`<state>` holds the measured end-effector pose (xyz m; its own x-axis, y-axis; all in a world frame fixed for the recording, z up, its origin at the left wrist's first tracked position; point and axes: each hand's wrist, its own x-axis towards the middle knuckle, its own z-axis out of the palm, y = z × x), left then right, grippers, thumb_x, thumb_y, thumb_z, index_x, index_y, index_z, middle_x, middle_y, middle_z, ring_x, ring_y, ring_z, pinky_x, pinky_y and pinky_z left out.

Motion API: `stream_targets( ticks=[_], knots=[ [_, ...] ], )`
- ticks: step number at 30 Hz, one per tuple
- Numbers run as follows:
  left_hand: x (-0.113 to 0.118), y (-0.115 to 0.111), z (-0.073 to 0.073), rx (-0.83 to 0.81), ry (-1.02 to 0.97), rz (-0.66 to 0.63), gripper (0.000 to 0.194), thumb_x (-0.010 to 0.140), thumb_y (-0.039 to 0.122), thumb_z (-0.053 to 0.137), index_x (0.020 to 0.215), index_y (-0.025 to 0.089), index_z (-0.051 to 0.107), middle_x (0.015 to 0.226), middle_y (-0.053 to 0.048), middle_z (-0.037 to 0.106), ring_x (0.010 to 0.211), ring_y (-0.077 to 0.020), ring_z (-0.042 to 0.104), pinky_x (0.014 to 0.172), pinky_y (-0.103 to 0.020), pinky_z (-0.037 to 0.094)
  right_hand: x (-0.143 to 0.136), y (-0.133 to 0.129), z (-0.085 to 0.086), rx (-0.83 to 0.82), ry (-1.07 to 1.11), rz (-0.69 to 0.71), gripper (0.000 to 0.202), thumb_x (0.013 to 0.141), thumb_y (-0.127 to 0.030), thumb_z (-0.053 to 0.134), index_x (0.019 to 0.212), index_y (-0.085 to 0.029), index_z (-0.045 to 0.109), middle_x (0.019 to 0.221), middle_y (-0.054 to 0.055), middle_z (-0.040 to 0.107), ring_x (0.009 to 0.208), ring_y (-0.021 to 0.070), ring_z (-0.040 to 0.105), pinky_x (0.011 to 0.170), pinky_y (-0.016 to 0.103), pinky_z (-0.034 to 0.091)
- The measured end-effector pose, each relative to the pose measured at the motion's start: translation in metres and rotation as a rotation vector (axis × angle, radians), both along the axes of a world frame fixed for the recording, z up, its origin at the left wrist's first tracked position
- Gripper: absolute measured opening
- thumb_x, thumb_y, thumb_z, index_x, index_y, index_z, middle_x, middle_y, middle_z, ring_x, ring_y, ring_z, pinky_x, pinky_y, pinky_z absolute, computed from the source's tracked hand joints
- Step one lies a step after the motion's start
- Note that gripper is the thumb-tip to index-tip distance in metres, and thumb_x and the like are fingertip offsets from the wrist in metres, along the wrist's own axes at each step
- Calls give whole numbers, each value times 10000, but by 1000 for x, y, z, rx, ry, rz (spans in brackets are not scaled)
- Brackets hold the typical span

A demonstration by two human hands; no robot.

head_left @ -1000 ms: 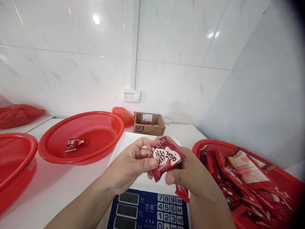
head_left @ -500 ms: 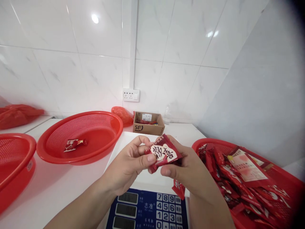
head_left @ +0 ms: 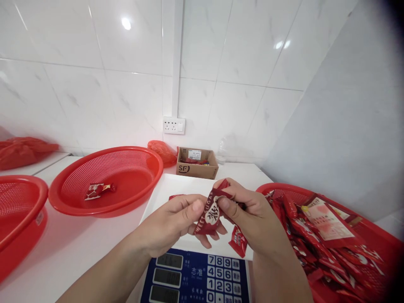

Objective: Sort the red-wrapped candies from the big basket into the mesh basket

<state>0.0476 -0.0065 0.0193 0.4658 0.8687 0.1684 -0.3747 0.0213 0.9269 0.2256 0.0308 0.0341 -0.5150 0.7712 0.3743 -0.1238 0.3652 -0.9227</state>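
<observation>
I see the packet (head_left: 209, 215) turned vs 0.5 s ago, print now part-hidden; L hand (head_left: 172, 216) pinching its left end, R hand (head_left: 252, 210) gripping the right; it's above the scale (head_left: 195, 269); handling unfinished, I'd judge.

Red packet (head_left: 210, 221) between the fingers: "WEET SUGAR" along the edge, 歡 in the white patch, rest folded or covered. Scale panel (head_left: 195, 286): brand 志准, "Zhi zhun" small beneath. Keypad (head_left: 220, 275): 7 8 9 / 4 5 6 / 1 2 3 / 0 and a dot; side keys too blurred. Displays (head_left: 167, 277): digits too dim. Carton (head_left: 203, 170): "SF" with a curved stroke; its white label (head_left: 195, 155) too small. Pale-fronted pouch (head_left: 328, 222), right: print illegible.
</observation>
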Motion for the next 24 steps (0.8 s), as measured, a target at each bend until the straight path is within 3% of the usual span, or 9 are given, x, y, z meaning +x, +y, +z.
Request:
stream_targets(
  ticks=[8, 12, 18, 21, 24],
  knots=[
    [-1, 0, 1, 14, 18, 40, 482, 734, 622, 806, 874, 167, 737, 785, -32, 667, 736, -133, 612, 655, -228, 507, -1, 2, 3, 7, 28, 71, 301, 902, -484, 702, 743, -230, 730, 772, -19, 569, 590, 130, 629, 558, 295, 544],
    [0, 0, 4, 54, 36, 203, 376, 751, 515, 843, 791, 174, 689, 714, 20, 600, 668, -103, 512, 640, -227, 427, 1, 4, 5, 58, -56, -60, 278, 859, -537, 733, 879, -263, 775, 875, 4, 617, 722, 161, 653, 635, 311, 569],
    [5, -4, 10, 206, 308, 482, 245, 750, 327, 845, 758, 208, 631, 738, 39, 604, 714, -137, 501, 687, -281, 402, 2, 2, 7, 120, -147, -152, 568, 714, -741, 738, 1027, -270, 793, 923, 28, 607, 797, 200, 619, 663, 329, 554],
    [6, -5, 12, 246, 426, 573, 257, 737, 341, 847, 761, 218, 623, 742, 33, 614, 721, -159, 508, 694, -305, 407, 2, 1, 7, 125, -178, -142, 568, 742, -749, 707, 1061, -286, 794, 921, 29, 591, 790, 199, 604, 635, 319, 538],
    [6, -5, 10, 306, 541, 682, 252, 745, 375, 838, 776, 224, 639, 769, 14, 635, 726, -180, 522, 669, -314, 413, 3, -1, 9, 147, -220, -162, 456, 807, -662, 713, 1053, -287, 798, 895, 23, 579, 762, 184, 581, 616, 305, 512]
  ],
)
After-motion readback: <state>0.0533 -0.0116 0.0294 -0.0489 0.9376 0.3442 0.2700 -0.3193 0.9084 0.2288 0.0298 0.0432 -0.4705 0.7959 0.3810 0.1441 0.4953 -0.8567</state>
